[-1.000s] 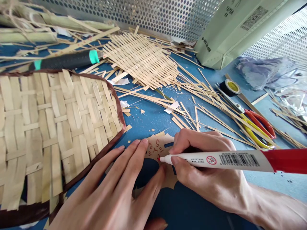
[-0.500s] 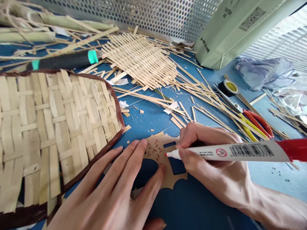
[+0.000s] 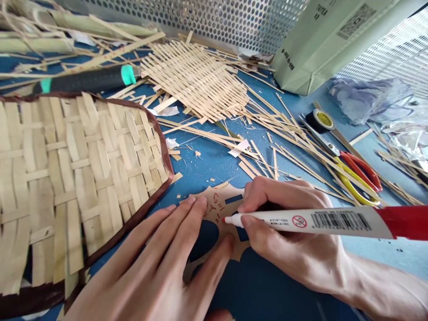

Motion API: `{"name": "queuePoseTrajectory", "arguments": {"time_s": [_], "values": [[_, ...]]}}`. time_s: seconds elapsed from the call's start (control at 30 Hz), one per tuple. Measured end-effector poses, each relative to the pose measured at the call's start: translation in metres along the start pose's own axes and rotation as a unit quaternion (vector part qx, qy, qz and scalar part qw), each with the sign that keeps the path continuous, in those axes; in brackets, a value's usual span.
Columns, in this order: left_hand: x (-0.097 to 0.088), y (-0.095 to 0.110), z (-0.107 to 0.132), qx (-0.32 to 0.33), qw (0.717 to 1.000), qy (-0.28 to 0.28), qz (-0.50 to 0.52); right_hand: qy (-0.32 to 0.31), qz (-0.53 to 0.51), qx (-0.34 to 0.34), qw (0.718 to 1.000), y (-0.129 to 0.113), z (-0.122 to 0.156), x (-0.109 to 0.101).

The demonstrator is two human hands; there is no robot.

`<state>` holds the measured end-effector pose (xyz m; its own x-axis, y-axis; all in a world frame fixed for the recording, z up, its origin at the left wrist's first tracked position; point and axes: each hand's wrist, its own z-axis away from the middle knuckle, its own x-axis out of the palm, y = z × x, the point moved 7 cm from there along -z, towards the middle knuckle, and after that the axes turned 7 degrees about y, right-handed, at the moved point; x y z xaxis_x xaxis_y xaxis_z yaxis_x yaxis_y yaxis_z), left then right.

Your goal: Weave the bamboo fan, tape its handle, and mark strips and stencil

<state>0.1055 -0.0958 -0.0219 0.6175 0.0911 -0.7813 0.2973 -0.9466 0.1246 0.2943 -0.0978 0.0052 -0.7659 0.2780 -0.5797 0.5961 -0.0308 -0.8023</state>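
Observation:
A thin tan cut-out shape (image 3: 223, 199) with holes and red marks lies on the blue table (image 3: 214, 162). My left hand (image 3: 157, 272) rests flat on it, fingers stretched out, fingertips pinning its left and lower edges. My right hand (image 3: 294, 240) is closed on a white marker with a red cap (image 3: 321, 220). The marker's red tip touches the cut-out near its middle.
A large woven bamboo fan with brown edging (image 3: 67, 178) lies at the left. A loose woven mat (image 3: 197, 80) and many bamboo strips (image 3: 284, 133) cover the far side. Scissors with red and yellow handles (image 3: 354, 171), black tape (image 3: 319, 120) and a pale green box (image 3: 327, 40) sit at the right.
The marker tip moved right and up, then came back left and down onto the cut-out. My left hand stayed flat on the piece.

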Motion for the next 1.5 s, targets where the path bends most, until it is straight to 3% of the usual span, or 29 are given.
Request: {"name": "queuePoseTrajectory", "arguments": {"time_s": [0.4,0.83,0.97,1.17,1.5], "values": [[0.000,0.000,0.004,-0.003,1.000,-0.004,0.016,-0.028,-0.043,-0.010,0.999,-0.002,0.000,0.004],[0.001,0.000,0.003,-0.002,1.000,0.000,0.015,-0.017,-0.008,-0.013,1.000,0.000,0.003,0.004],[0.002,0.000,0.003,0.002,1.000,-0.003,0.015,-0.041,0.016,-0.031,0.999,-0.003,0.003,0.007],[0.002,0.000,0.002,0.001,1.000,-0.005,0.012,0.002,-0.005,-0.017,1.000,-0.002,0.002,0.001],[0.004,0.001,0.003,0.010,1.000,-0.011,0.004,-0.003,0.011,-0.017,1.000,-0.003,-0.001,0.002]]}}
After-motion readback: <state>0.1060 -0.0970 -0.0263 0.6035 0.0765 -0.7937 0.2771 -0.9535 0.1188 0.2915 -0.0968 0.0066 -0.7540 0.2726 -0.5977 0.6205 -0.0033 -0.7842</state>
